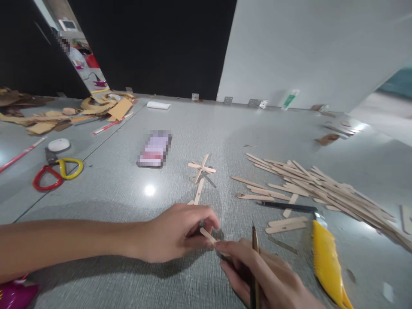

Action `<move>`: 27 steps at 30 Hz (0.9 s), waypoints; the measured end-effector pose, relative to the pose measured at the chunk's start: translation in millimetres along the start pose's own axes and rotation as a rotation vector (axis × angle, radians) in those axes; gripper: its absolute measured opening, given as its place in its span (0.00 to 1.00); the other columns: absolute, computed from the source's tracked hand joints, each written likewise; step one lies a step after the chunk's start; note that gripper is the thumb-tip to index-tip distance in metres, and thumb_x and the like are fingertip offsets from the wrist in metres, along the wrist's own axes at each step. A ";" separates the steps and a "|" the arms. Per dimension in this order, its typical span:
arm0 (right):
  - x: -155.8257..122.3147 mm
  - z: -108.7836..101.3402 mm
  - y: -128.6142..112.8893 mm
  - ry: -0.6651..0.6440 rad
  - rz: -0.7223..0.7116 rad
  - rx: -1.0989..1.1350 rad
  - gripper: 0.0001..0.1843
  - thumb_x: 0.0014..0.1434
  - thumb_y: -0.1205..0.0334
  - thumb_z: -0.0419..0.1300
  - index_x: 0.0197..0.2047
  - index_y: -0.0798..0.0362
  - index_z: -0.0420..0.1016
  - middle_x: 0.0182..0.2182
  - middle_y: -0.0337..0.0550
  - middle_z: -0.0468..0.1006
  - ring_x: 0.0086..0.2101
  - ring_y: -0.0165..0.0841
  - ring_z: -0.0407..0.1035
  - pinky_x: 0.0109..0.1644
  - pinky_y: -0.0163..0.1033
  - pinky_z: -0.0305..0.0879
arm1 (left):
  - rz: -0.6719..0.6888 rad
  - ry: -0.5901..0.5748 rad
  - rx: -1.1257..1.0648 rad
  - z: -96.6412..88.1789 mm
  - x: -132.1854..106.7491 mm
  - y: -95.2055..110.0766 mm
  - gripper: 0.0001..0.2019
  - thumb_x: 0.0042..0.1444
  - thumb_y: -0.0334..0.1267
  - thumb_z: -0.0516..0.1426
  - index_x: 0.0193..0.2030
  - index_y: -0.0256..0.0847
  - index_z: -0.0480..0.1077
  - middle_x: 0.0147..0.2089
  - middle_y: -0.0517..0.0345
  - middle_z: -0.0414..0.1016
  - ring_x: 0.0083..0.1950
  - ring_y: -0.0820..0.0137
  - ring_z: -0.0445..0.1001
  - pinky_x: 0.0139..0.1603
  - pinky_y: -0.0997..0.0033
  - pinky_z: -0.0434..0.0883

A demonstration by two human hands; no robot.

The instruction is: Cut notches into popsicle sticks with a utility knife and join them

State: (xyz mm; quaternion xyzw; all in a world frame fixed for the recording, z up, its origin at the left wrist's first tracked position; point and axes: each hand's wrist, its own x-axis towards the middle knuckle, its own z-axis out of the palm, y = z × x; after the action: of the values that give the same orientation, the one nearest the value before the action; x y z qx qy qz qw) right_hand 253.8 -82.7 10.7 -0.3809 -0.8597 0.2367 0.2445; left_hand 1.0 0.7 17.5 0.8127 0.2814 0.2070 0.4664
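Between my two hands is a short wooden craft stick (pixel 207 235). My right hand (pixel 264 270) pinches its near end between thumb and index finger. A slim, dark-tipped pencil-like tool (pixel 254 253) also stands upright in that hand, tucked among the fingers; its exact kind is unclear. My left hand (pixel 180 231) has its fingers curled round the stick's other end, the thumb against it. Just beyond my left knuckles, a craft stick with a small dark mark (pixel 199 191) lies partly hidden by that hand. Farther off, crossed craft sticks (pixel 201 168) form an X.
On the right lie a heap of craft sticks (pixel 322 184), a black pen-like tool (pixel 289 207) and a yellow-handled tool (pixel 328 257). At left are scissors (pixel 48 176), a phone (pixel 155 149), a white mouse-like object (pixel 58 145) and cardboard scraps (pixel 119 109). A person (pixel 75 56) shows through a gap.
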 end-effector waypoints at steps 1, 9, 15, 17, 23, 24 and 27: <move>-0.1 0.7 0.5 -0.008 0.006 -0.007 0.15 0.76 0.69 0.52 0.62 0.48 0.67 0.36 0.41 0.80 0.30 0.31 0.78 0.33 0.34 0.76 | -0.005 -0.001 -0.002 0.3 0.1 -0.1 0.05 0.66 0.35 0.62 0.47 0.41 0.71 0.28 0.71 0.61 0.26 0.77 0.57 0.33 0.75 0.62; 3.6 4.4 1.6 0.064 0.025 -0.047 0.12 0.76 0.68 0.52 0.58 0.47 0.66 0.35 0.37 0.79 0.24 0.27 0.74 0.27 0.31 0.71 | -0.021 0.016 -0.016 1.9 0.8 -2.4 0.06 0.65 0.35 0.64 0.47 0.42 0.72 0.29 0.70 0.63 0.27 0.77 0.58 0.33 0.75 0.61; 2.0 4.5 1.2 0.078 0.005 -0.072 0.16 0.76 0.68 0.51 0.63 0.51 0.71 0.35 0.44 0.82 0.32 0.34 0.79 0.35 0.36 0.77 | 0.022 0.020 0.000 4.1 0.1 -7.8 0.08 0.66 0.36 0.63 0.49 0.42 0.71 0.32 0.68 0.66 0.29 0.77 0.59 0.32 0.77 0.60; 3.0 5.1 1.7 0.110 -0.009 -0.106 0.16 0.76 0.69 0.50 0.61 0.52 0.72 0.34 0.44 0.81 0.32 0.36 0.79 0.35 0.38 0.77 | 0.013 0.022 0.005 5.4 0.3 -8.2 0.08 0.66 0.36 0.64 0.49 0.42 0.71 0.33 0.68 0.67 0.29 0.77 0.59 0.32 0.77 0.60; 5.8 9.6 5.9 0.183 -0.054 -0.218 0.15 0.75 0.75 0.48 0.58 0.52 0.68 0.33 0.41 0.77 0.29 0.34 0.72 0.34 0.40 0.67 | -0.019 0.037 0.012 8.3 1.8 -6.2 0.07 0.63 0.34 0.65 0.45 0.42 0.72 0.34 0.67 0.68 0.30 0.77 0.60 0.33 0.76 0.61; 6.1 10.3 6.6 0.177 -0.055 -0.231 0.15 0.75 0.75 0.48 0.58 0.51 0.67 0.33 0.41 0.76 0.29 0.34 0.71 0.34 0.40 0.65 | -0.016 0.037 0.021 8.8 1.9 -6.7 0.07 0.63 0.34 0.64 0.45 0.42 0.72 0.34 0.67 0.68 0.30 0.77 0.60 0.33 0.77 0.61; 8.0 11.4 7.4 0.172 -0.053 -0.244 0.14 0.75 0.75 0.48 0.55 0.51 0.66 0.33 0.40 0.74 0.29 0.33 0.69 0.35 0.39 0.64 | -0.012 0.042 0.044 10.0 1.9 -9.2 0.07 0.63 0.33 0.64 0.45 0.42 0.72 0.34 0.68 0.68 0.30 0.77 0.59 0.33 0.77 0.60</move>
State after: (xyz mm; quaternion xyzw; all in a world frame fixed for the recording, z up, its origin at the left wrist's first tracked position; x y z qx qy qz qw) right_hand 246.2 -74.6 -0.5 -0.4037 -0.8678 0.0907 0.2753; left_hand 6.0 -0.8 4.8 0.8164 0.3006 0.2148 0.4438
